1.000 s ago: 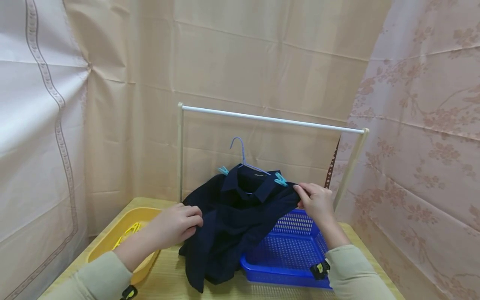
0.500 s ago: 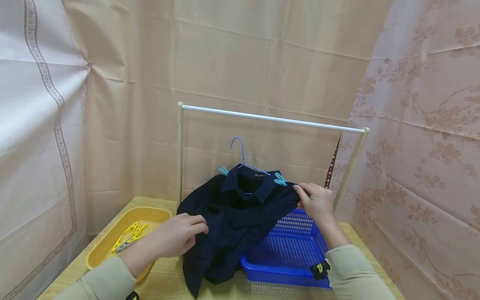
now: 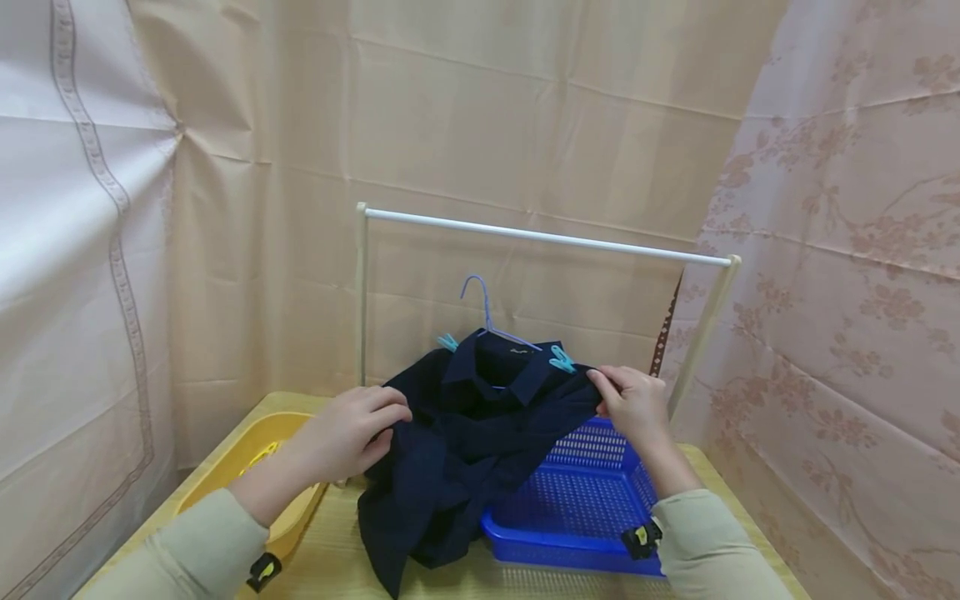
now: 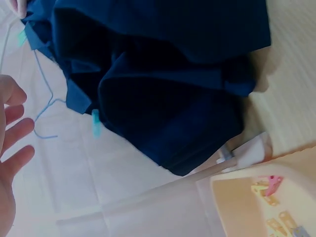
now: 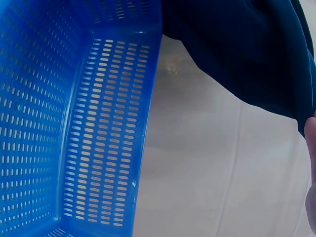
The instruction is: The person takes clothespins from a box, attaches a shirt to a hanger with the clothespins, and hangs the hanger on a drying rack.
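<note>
A navy collared shirt (image 3: pixel 480 450) is draped on a thin blue wire hanger (image 3: pixel 486 304), its hook upright. Two light-blue clothespins, a left one (image 3: pixel 447 342) and a right one (image 3: pixel 561 359), sit at the shoulders. My right hand (image 3: pixel 633 404) pinches the shirt between thumb and fingers near the right shoulder; in the right wrist view only the fingertips (image 5: pixel 311 138) show at the edge. My left hand (image 3: pixel 352 433) is beside the shirt's left side with loosely bent fingers. The left wrist view shows those fingers (image 4: pixel 19 131) apart from the cloth, holding nothing.
Behind the shirt stands a rack with a white bar (image 3: pixel 547 237). A blue perforated basket (image 3: pixel 570 554) lies at right, partly under the shirt. At left, a yellow tray (image 3: pixel 300 529) contains several clothespins (image 4: pixel 276 227). Curtains surround the wooden table (image 3: pixel 337 575).
My left hand first shifted slightly right and down along the shirt's left side, then rose again. The left part of the shirt moved a little. My right hand stays in place, pinching.
</note>
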`<state>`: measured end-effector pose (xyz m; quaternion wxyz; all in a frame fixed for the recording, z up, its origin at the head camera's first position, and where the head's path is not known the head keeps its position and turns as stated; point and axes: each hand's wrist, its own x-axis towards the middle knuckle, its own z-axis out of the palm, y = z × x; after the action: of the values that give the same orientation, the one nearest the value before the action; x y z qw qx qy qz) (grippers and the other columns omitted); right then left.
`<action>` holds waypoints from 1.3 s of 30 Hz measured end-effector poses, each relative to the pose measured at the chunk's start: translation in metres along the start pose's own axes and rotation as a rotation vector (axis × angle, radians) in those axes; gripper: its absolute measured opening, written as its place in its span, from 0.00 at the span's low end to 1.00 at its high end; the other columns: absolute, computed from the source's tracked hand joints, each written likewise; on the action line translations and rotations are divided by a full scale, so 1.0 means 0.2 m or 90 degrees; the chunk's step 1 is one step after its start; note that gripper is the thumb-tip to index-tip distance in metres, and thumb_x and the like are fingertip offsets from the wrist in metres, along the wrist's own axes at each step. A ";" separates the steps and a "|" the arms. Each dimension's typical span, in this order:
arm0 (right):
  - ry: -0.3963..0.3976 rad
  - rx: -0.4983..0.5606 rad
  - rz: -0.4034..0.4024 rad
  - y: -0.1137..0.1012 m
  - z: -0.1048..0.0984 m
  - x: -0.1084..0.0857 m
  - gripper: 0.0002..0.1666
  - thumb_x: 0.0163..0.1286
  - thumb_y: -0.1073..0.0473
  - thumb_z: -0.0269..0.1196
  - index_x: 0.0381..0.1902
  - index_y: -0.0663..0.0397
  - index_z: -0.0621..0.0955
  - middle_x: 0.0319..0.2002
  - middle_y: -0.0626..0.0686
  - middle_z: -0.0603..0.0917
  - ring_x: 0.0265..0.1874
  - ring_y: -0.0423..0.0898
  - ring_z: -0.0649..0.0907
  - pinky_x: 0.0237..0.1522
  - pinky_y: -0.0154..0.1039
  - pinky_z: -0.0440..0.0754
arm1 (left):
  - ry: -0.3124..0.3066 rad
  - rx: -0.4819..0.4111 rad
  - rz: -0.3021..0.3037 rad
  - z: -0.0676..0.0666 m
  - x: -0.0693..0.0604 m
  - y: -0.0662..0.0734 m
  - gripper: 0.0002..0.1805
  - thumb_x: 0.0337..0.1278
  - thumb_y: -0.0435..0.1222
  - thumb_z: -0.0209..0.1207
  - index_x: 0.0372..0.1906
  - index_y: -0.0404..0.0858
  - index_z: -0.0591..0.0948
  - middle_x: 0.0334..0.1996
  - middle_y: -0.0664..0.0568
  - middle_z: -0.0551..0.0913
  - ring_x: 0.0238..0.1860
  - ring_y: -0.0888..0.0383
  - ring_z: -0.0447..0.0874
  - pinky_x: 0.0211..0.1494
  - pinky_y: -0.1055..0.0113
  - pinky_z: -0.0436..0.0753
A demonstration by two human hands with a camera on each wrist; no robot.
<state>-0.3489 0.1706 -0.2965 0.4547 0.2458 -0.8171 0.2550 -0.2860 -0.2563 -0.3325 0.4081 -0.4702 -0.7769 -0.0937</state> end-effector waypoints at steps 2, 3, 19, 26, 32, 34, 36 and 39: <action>0.003 0.002 -0.002 0.00 -0.01 0.00 0.03 0.66 0.66 0.71 0.35 0.60 0.90 0.27 0.53 0.88 0.12 0.33 0.79 0.21 0.20 0.75 | 0.015 0.013 -0.008 -0.02 0.02 -0.02 0.17 0.46 0.28 0.68 0.45 0.38 0.84 0.45 0.48 0.82 0.43 0.50 0.82 0.47 0.54 0.84; 0.004 0.001 -0.003 0.00 -0.01 0.00 0.03 0.66 0.66 0.71 0.36 0.60 0.90 0.27 0.53 0.88 0.12 0.32 0.79 0.21 0.20 0.75 | 0.024 0.018 -0.013 -0.03 0.03 -0.02 0.16 0.46 0.28 0.67 0.45 0.37 0.84 0.45 0.48 0.82 0.44 0.49 0.82 0.47 0.53 0.83; 0.006 -0.027 -0.018 0.02 -0.02 -0.01 0.03 0.66 0.64 0.72 0.34 0.59 0.90 0.23 0.48 0.85 0.12 0.30 0.77 0.22 0.26 0.79 | 0.134 0.004 -0.191 -0.07 0.02 -0.19 0.24 0.50 0.28 0.70 0.55 0.32 0.80 0.51 0.43 0.80 0.41 0.51 0.82 0.46 0.53 0.84; 0.000 -0.022 -0.006 0.02 -0.02 -0.01 0.03 0.66 0.64 0.71 0.34 0.59 0.90 0.25 0.50 0.87 0.12 0.30 0.77 0.22 0.24 0.78 | 0.182 -0.048 -0.335 -0.05 0.02 -0.29 0.31 0.52 0.25 0.70 0.62 0.28 0.73 0.56 0.37 0.76 0.53 0.41 0.78 0.54 0.45 0.80; 0.003 -0.028 -0.014 0.02 -0.02 -0.01 0.04 0.66 0.63 0.72 0.34 0.59 0.90 0.23 0.49 0.86 0.12 0.30 0.78 0.22 0.27 0.80 | 0.180 -0.124 -0.476 -0.02 0.02 -0.34 0.34 0.60 0.30 0.68 0.68 0.29 0.67 0.63 0.35 0.71 0.59 0.39 0.73 0.63 0.40 0.74; 0.005 -0.028 -0.018 0.02 -0.02 -0.01 0.03 0.66 0.63 0.72 0.34 0.59 0.90 0.22 0.48 0.85 0.12 0.30 0.77 0.22 0.28 0.80 | 0.180 -0.155 -0.517 -0.01 0.02 -0.35 0.35 0.62 0.32 0.67 0.70 0.30 0.65 0.65 0.35 0.70 0.61 0.38 0.72 0.65 0.39 0.72; 0.004 -0.025 -0.017 0.02 -0.02 -0.01 0.03 0.66 0.64 0.72 0.34 0.59 0.90 0.22 0.48 0.85 0.12 0.30 0.77 0.22 0.26 0.80 | 0.185 -0.189 -0.547 0.01 0.01 -0.36 0.36 0.64 0.33 0.66 0.71 0.30 0.63 0.66 0.34 0.68 0.63 0.37 0.71 0.67 0.39 0.70; 0.000 -0.019 -0.011 0.02 -0.02 -0.01 0.02 0.66 0.65 0.71 0.35 0.59 0.90 0.23 0.48 0.85 0.12 0.30 0.77 0.23 0.24 0.78 | 0.195 -0.243 -0.583 0.03 0.01 -0.39 0.38 0.65 0.34 0.65 0.73 0.30 0.60 0.69 0.33 0.65 0.66 0.35 0.69 0.69 0.39 0.67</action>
<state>-0.3478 0.1769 -0.2978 0.4609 0.2462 -0.8185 0.2389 -0.3531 -0.2934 -0.3168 0.3410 -0.1289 -0.8036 -0.4705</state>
